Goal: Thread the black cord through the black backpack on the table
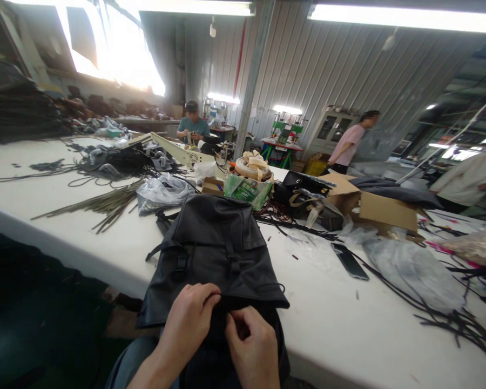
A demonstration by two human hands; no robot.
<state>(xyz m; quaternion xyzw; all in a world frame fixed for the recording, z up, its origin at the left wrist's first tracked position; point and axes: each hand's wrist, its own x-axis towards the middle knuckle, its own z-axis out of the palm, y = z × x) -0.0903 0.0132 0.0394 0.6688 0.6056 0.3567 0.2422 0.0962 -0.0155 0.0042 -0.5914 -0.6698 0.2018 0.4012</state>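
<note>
Two hands meet at the near edge of the black backpack (214, 243), which lies flat on the white tabletop (348, 335) with its lower end hanging over the edge toward me. My left hand (188, 319) is curled shut, its fingertips pinching the dark fabric just under the bag's flap. My right hand (253, 346) sits beside it, almost touching, fingers bent in and closed on the same fold of fabric. Two strap buckles show on the bag's front.

Right of the backpack a flat dark phone (350, 262) lies by itself on the tabletop, with a crumpled clear plastic sheet (413, 270) further right. Beyond the backpack stands a green packet (249, 189) topped with rolls of pale webbing (253, 165); I can see printing on the packet but I cannot read it. Right of that packet is an open cardboard box (383, 210). Beyond and left of the backpack are a clear plastic bag (164, 192) and a loose bundle of thin rods (105, 205).

Far beyond the backpack, one person in a teal shirt (192, 127) sits at a bench and another in a pink shirt (348, 146) stands near a cabinet.
</note>
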